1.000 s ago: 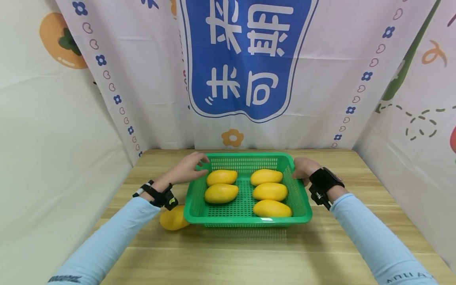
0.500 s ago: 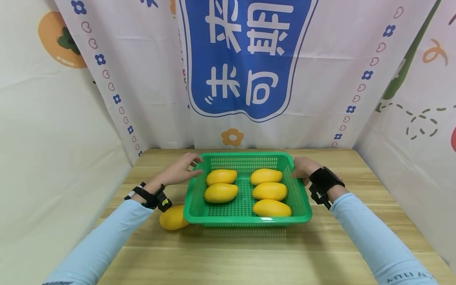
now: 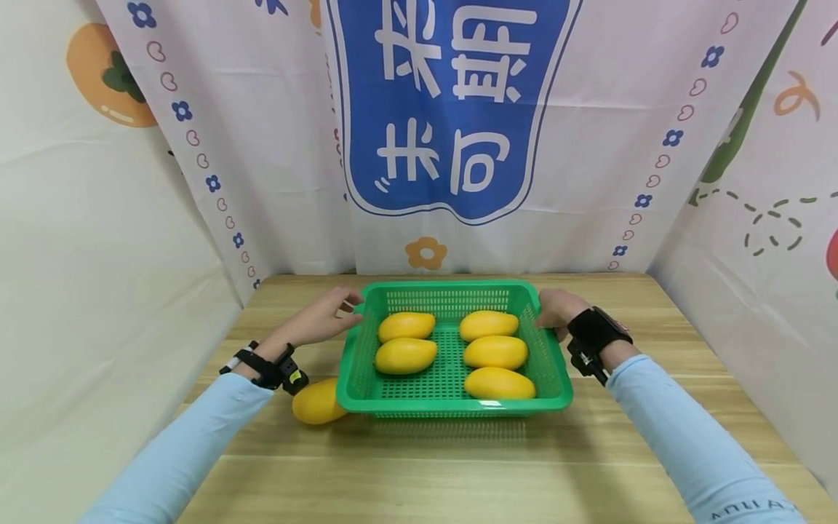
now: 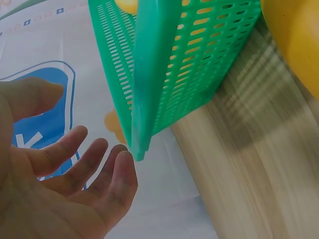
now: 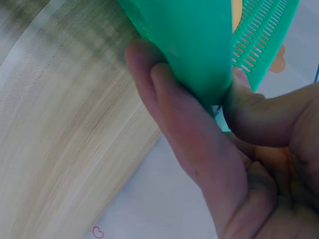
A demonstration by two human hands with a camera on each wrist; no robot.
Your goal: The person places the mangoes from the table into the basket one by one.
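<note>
Head view: a green basket (image 3: 548, 364) is seen on the wooden table (image 3: 458, 473), lying between the two hands. Its far right corner is pinched by the right hand (image 3: 555, 309); in the right wrist view the green rim (image 5: 199, 59) is gripped between curled fingers (image 5: 184, 134) underneath and the thumb (image 5: 254, 114) on top. The left hand (image 3: 321, 320) is held just beside the far left corner of the basket, fingers relaxed and spread, nothing grasped; in the left wrist view the fingertips (image 4: 122, 172) are shown just beside the basket's corner (image 4: 142, 144), and whether contact is made cannot be told. Five yellow mangoes (image 3: 406, 355) are laid inside the basket, two nearer the left hand and three nearer the right. One more mango (image 3: 317, 402) is left on the table outside the basket, just under the left wrist. A printed cloth backdrop (image 3: 452, 109) is hung beyond both hands.
</note>
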